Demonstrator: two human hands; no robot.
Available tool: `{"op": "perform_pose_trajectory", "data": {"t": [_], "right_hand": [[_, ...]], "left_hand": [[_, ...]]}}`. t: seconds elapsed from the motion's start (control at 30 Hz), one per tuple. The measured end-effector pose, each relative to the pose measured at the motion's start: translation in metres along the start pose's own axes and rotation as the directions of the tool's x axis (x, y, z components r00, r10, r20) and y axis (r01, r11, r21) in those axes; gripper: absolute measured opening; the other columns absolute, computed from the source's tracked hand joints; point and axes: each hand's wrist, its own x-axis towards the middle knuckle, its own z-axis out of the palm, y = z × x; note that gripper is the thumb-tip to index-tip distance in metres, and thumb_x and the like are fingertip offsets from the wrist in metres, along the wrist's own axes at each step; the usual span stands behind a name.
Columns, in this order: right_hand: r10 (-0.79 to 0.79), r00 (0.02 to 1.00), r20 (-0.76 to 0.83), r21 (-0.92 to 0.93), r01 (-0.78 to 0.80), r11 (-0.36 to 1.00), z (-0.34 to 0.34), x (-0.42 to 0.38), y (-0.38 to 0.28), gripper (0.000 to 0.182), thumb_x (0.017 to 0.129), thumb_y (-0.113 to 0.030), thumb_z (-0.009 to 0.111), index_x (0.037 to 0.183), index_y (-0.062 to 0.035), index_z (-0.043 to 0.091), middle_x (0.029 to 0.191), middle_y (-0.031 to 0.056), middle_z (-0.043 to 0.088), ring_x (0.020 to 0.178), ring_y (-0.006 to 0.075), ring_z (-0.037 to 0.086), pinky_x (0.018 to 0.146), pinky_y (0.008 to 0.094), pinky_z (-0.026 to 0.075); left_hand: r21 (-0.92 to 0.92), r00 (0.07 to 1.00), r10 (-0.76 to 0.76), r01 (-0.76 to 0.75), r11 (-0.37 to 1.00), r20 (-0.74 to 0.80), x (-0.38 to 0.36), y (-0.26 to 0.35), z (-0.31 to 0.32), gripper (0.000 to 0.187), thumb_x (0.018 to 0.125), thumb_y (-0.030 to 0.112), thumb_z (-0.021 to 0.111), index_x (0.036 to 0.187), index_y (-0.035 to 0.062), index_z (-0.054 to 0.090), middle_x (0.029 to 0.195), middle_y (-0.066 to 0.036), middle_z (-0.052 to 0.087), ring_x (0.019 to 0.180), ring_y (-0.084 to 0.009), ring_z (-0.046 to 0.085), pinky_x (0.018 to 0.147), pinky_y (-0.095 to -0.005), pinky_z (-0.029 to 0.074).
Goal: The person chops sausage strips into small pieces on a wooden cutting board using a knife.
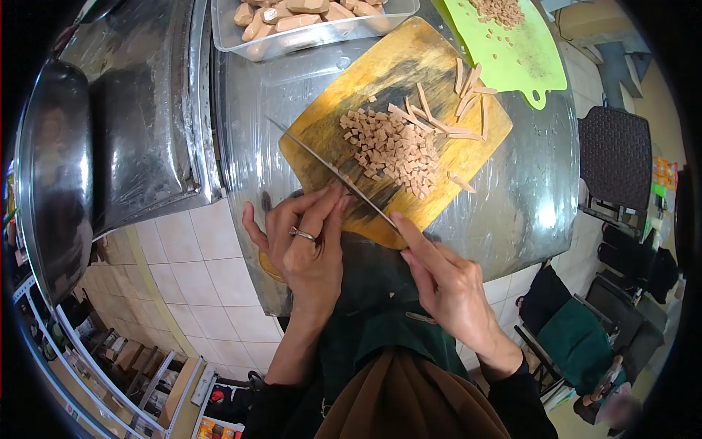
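A steel-topped table (526,190) fills the upper middle of the head view, its surface shiny and streaked with reflections. To its left stands a large, dark metal pan (55,168), its rim curving down the edge of the frame.

On the table lies a worn wooden cutting board (395,69), set at a slant, its near corner over the table's front edge. Beyond it, at the top right, sits a green plastic board (537,55) carrying a small heap of chopped pieces, and at the top centre a clear plastic tub (322,33) holds whole sausage-like pieces.

A mound of small pinkish-brown diced cubes (391,150) covers the middle of the wooden board, with a scatter of long thin strips (457,106) just beyond it toward the far right corner.

A long knife (329,168) lies across the board's near-left side, its blade running diagonally from upper left to lower right, beside the cubes.

The person's left hand (303,245), a ring on one finger, is spread with fingertips touching the flat of the blade near the board's front edge. The right hand (446,282) reaches in from the lower right, its extended fingers meeting the knife's lower end; whether it is closed around the handle cannot be told.
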Motion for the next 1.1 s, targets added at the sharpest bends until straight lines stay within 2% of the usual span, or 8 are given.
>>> {"op": "perform_pose_trajectory", "data": {"t": [0.3,0.6,0.8,1.0,1.1], "right_hand": [[-0.007,0.999,-0.042,0.068,0.01,0.998,-0.007,-0.004,0.008,0.059,0.096,-0.003,0.067,0.152,-0.0165,0.052,0.071,0.0174,0.063,0.061,0.0356,0.066,0.057,0.0453,0.054],[0.014,1.0,0.014,0.104,-0.015,0.994,-0.007,-0.027,-0.002,0.064,0.093,0.003,0.068,0.153,-0.0143,0.051,0.067,0.0136,0.057,0.055,0.0282,0.061,0.055,0.0405,0.054],[0.012,1.0,-0.022,0.104,-0.01,0.994,-0.001,-0.03,-0.004,0.064,0.093,0.003,0.068,0.153,-0.0147,0.052,0.068,0.0124,0.059,0.054,0.0281,0.061,0.055,0.0398,0.055],[0.013,1.0,-0.027,-0.021,-0.014,1.0,0.009,-0.015,-0.006,0.06,0.094,-0.002,0.069,0.151,-0.0171,0.054,0.066,0.0117,0.059,0.055,0.032,0.064,0.055,0.0431,0.055],[-0.01,1.0,-0.017,-0.033,0.009,0.999,0.005,0.0,-0.008,0.06,0.095,-0.004,0.069,0.151,-0.0186,0.053,0.068,0.0146,0.063,0.059,0.0358,0.066,0.056,0.0455,0.055]], "left_hand": [[-0.023,0.999,0.029,-0.03,0.999,-0.026,-0.002,-0.003,0.0,0.026,0.086,0.01,0.082,0.11,0.0188,0.081,0.097,0.005,0.071,0.099,-0.0134,0.063,0.125,-0.0484,0.017],[-0.061,0.999,0.022,-0.024,0.998,-0.038,0.001,-0.001,-0.001,0.022,0.085,0.008,0.082,0.104,0.0165,0.08,0.096,0.004,0.073,0.097,-0.0138,0.065,0.125,-0.0475,0.017],[-0.06,0.999,0.033,-0.036,0.998,-0.036,0.0,-0.004,0.0,0.022,0.084,0.007,0.082,0.103,0.0156,0.08,0.096,0.004,0.074,0.096,-0.0144,0.065,0.125,-0.0468,0.019],[-0.06,0.999,0.031,-0.033,0.998,-0.032,-0.001,-0.004,0.0,0.021,0.085,0.006,0.081,0.103,0.0156,0.08,0.097,0.004,0.074,0.097,-0.0143,0.065,0.125,-0.047,0.019],[-0.063,0.999,0.034,-0.036,0.997,-0.032,0.001,-0.003,0.0,0.018,0.086,0.008,0.081,0.103,0.0157,0.08,0.097,0.004,0.074,0.096,-0.0144,0.065,0.125,-0.0472,0.019]]}}
